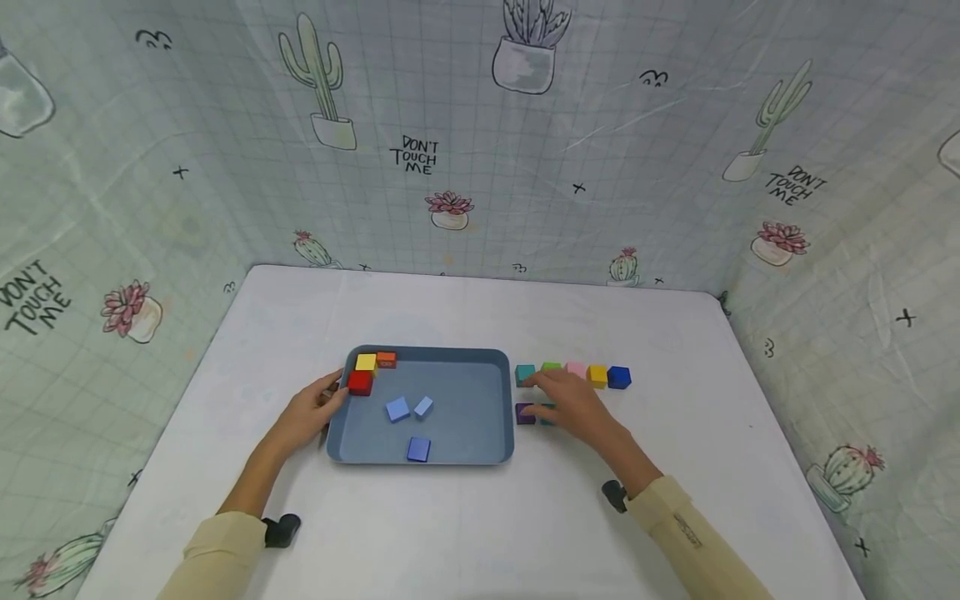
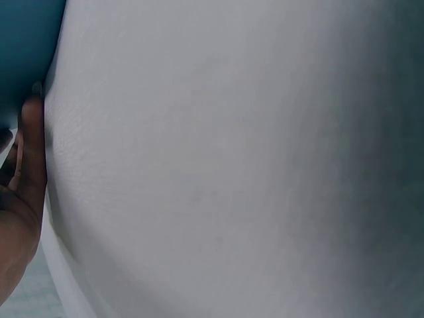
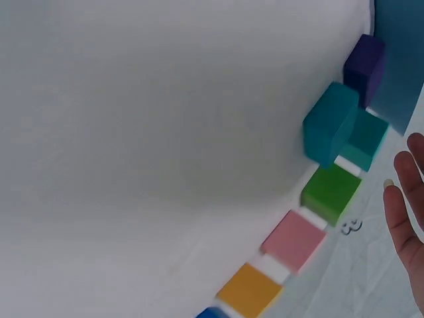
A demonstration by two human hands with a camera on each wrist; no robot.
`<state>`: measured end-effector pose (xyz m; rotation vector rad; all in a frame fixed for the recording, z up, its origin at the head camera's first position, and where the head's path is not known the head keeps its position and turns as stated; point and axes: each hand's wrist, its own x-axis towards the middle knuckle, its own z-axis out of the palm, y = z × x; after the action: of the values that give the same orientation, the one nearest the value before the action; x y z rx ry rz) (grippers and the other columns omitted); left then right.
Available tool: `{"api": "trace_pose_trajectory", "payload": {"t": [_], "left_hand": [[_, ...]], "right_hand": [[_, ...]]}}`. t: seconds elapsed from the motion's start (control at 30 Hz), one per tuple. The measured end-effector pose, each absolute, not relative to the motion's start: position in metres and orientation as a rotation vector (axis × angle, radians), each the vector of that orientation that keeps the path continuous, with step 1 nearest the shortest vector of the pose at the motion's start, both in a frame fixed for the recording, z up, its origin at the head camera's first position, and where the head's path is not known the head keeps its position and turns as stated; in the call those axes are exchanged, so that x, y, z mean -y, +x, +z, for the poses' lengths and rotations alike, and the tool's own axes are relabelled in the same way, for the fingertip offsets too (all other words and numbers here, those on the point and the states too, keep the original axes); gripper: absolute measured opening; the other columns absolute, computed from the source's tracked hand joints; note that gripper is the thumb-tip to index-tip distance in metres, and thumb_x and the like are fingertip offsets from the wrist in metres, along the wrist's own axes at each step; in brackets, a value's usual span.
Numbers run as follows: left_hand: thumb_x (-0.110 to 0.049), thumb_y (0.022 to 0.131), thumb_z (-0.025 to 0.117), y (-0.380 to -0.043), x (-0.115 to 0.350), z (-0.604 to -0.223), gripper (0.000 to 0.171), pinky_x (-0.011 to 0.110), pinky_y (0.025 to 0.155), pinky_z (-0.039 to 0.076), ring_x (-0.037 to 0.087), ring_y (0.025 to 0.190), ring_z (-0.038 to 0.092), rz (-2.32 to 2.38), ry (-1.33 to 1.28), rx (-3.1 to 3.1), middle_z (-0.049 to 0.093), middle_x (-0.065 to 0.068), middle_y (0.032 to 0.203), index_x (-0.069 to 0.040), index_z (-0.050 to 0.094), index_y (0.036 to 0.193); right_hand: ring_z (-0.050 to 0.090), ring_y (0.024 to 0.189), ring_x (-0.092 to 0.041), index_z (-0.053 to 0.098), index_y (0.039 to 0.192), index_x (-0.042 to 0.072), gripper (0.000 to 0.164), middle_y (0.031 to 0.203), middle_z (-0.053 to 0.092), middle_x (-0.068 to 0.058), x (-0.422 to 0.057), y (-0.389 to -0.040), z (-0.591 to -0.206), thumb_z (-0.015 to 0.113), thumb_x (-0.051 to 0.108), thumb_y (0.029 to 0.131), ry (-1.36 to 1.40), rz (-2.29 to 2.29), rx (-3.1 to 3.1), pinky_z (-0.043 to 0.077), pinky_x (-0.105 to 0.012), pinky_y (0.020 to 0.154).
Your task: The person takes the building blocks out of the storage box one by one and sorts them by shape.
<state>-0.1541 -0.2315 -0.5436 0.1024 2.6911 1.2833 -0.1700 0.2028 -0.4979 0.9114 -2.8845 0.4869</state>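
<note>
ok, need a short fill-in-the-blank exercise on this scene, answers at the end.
1. The left hand is at the ____ edge of the tray.
2. The tray holds ____ blue blocks.
3. In the row beside the tray, the ____ block sits between the green block and the yellow block.
4. The end block of that row farthest from the tray is ____.

Missing words: left; three; pink; blue.

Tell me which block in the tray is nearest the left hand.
The red block: the yellow block and orange block sit farther back, the three light-blue blocks farther right.
</note>
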Motion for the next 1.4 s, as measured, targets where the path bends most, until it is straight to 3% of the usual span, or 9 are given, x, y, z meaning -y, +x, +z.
{"api": "trace_pose_trajectory", "payload": {"t": [0.2, 0.7, 0.93, 1.4], "left_hand": [[-0.032, 0.097, 0.049, -0.154, 0.233, -0.545, 0.059, 0.032, 0.065, 0.049, 0.026, 0.089, 0.053, 1.276, 0.12, -2.697, 0.052, 0.02, 0.115, 0.002, 0.034, 0.143], [-0.034, 0.097, 0.05, -0.156, 0.236, -0.546, 0.06, 0.033, 0.065, 0.049, 0.026, 0.089, 0.053, 1.281, 0.147, -2.704, 0.053, 0.02, 0.116, 0.002, 0.035, 0.143], [-0.034, 0.097, 0.05, -0.158, 0.237, -0.546, 0.06, 0.031, 0.062, 0.049, 0.026, 0.088, 0.052, 1.284, 0.144, -2.703, 0.052, 0.02, 0.116, 0.002, 0.035, 0.143], [-0.033, 0.097, 0.05, -0.156, 0.236, -0.551, 0.06, 0.032, 0.064, 0.047, 0.025, 0.086, 0.051, 1.283, 0.118, -2.707, 0.053, 0.019, 0.116, 0.002, 0.035, 0.143]], "right_hand": [[0.059, 0.098, -0.015, 0.063, 0.116, 0.014, 0.046, 0.107, 0.064, -0.001, -0.182, -0.173, -0.493, 0.074, 0.04, 0.078, 1.017, 0.431, 2.88, 0.049, -0.032, 0.082], [0.057, 0.089, -0.011, 0.065, 0.118, 0.015, 0.045, 0.102, 0.063, 0.0, -0.142, -0.178, -0.481, 0.07, 0.041, 0.082, 1.173, 0.399, 2.832, 0.047, -0.025, 0.072], [0.058, 0.094, -0.013, 0.065, 0.117, 0.017, 0.044, 0.106, 0.064, 0.002, -0.127, -0.179, -0.477, 0.07, 0.042, 0.082, 1.148, 0.374, 2.849, 0.047, -0.028, 0.076], [0.06, 0.086, -0.013, 0.065, 0.115, 0.015, 0.046, 0.098, 0.067, 0.002, -0.096, -0.176, -0.48, 0.072, 0.043, 0.079, 1.046, 0.383, 2.892, 0.044, -0.022, 0.059]]}}
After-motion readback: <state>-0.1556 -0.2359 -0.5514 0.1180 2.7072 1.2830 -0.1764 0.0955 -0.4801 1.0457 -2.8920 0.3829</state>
